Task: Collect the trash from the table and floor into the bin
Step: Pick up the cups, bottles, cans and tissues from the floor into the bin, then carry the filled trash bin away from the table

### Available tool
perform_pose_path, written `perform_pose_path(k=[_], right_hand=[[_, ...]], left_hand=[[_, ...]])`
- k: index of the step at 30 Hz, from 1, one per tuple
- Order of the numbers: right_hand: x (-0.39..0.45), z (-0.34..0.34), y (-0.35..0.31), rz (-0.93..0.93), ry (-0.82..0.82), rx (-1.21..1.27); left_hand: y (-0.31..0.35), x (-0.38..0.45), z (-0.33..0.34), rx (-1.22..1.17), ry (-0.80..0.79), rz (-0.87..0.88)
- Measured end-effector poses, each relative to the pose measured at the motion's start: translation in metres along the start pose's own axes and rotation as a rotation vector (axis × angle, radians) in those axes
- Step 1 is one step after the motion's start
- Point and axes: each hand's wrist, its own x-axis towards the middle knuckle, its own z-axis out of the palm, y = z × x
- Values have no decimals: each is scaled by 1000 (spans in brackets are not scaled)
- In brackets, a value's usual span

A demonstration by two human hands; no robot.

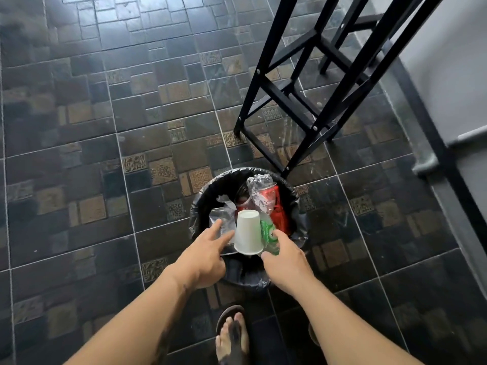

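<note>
While my left hand (203,255) and right hand (283,255) hovered spread and empty, a white paper cup (248,231) lay between them atop the lined bin (295,198) of cans and wrappers.

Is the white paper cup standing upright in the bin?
No, the white paper cup is upside down, closed base up and open mouth down, atop the trash in the bin.

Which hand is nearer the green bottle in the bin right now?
Right. The right hand has its fingertips on the green bottle, at its near right side. The left hand is across the white paper cup, fingers spread, apart from the bottle.
</note>
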Motion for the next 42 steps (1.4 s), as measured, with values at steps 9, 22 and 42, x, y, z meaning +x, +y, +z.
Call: perform_pose_path(k=[9, 22, 42], right_hand=[[8, -37, 10, -33, 252, 10], [18, -53, 39, -107, 261, -52], [84, -6, 71, -471, 582, -25]], left_hand=[[3, -5, -5, -182, 614, -25], [-23, -16, -16, -22, 538, -121], [-20, 37, 41, -210, 902, -86]])
